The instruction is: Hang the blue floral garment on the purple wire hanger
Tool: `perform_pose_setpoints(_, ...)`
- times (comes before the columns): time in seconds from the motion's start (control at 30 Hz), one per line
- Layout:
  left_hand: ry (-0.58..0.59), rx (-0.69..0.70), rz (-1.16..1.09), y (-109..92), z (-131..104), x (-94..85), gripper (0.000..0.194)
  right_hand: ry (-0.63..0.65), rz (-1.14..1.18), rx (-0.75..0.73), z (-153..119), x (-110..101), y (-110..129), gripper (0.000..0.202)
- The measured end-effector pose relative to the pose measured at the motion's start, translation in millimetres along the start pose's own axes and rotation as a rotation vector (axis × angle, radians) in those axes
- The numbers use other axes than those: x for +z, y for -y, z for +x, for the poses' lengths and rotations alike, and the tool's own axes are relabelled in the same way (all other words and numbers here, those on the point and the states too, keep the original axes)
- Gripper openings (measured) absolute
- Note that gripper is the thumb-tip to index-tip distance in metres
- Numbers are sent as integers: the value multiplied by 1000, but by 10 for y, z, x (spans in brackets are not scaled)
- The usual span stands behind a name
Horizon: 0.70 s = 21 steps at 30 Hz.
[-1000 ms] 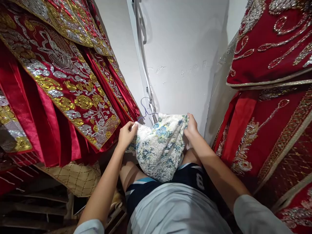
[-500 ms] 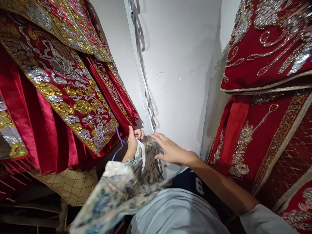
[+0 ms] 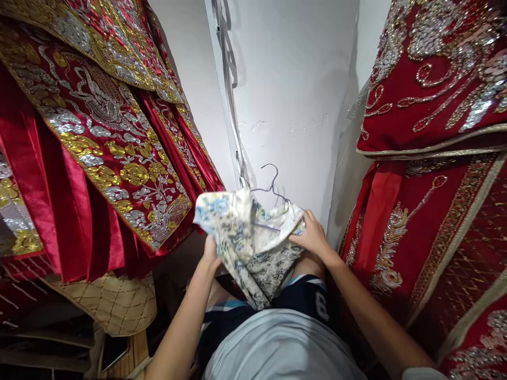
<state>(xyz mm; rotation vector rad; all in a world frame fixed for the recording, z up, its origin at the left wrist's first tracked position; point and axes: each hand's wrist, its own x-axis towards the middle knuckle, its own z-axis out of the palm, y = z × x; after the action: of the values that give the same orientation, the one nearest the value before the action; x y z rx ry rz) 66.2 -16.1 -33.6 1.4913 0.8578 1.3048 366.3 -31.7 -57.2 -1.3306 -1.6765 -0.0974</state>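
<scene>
A floral garment [image 3: 241, 227], pale with blue, yellow and dark markings, hangs on a thin purple hanger [image 3: 273, 186] in front of my lap. The hanger's hook sticks up bare above the neckline, and part of its bar shows through the neck opening. My right hand [image 3: 312, 236] grips the garment at its right shoulder, thumb in front. On the other side, my left hand [image 3: 211, 252] is closed at the garment's left edge; the cloth hides most of its fingers. The garment's lower part hangs in folds between my forearms.
Red costumes with gold and silver sequins [image 3: 130, 174] hang close on the left. More beaded red garments [image 3: 396, 227] line the right. A white wall [image 3: 293, 79] with a metal strip [image 3: 226, 89] stands ahead. Low on the left is a quilted beige cloth [image 3: 119, 303].
The garment has swung from the lower left to upright in front of me, its hanger hook now at the top. My left hand moved down, my right hand moved right and took its shoulder.
</scene>
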Motion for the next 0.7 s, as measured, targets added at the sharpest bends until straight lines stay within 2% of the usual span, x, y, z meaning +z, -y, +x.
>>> perform_pose_setpoints(0.1, -66, -61, -116, 201, -141, -209, 85, 5, -48, 22, 227, -113, 23, 80)
perform_pose_setpoints(0.17, -176, -97, -167, 426, -233, -220, 77, 69, -66, -18, 341, -116, 145, 82)
perform_pose_setpoints(0.27, -366, -122, -141, 850, -356, -92, 55, 183, -66, -137, 396, -83, 327, 86)
perform_pose_setpoints(0.33, -425, -128, -147, 1098, -442, 18, 59, 215, -24, -221, 350, -84, 368, 86)
perform_pose_setpoints(0.4, -429, -141, -191, 1252, -541, 112, 68, 189, 85, -263, 244, -105, 343, 81)
perform_pose_setpoints(0.5, -411, -256, -269, 1281, -702, 221, 79, -17, 340, -144, -39, -52, 296, 60)
perform_pose_setpoints(0.57, -427, -374, -298, 1213, -794, 290, 81, -175, 490, 54, -310, 122, 333, 36)
perform_pose_setpoints(0.6, -443, -414, -312, 1172, -829, 326, 79, -206, 542, 161, -462, 252, 376, 29)
perform_pose_setpoints(0.63, -457, -431, -329, 1133, -858, 360, 77, -154, 584, 242, -614, 400, 432, 33)
perform_pose_setpoints(0.7, -478, -402, -372, 1076, -898, 414, 71, 153, 622, 286, -880, 694, 555, 44)
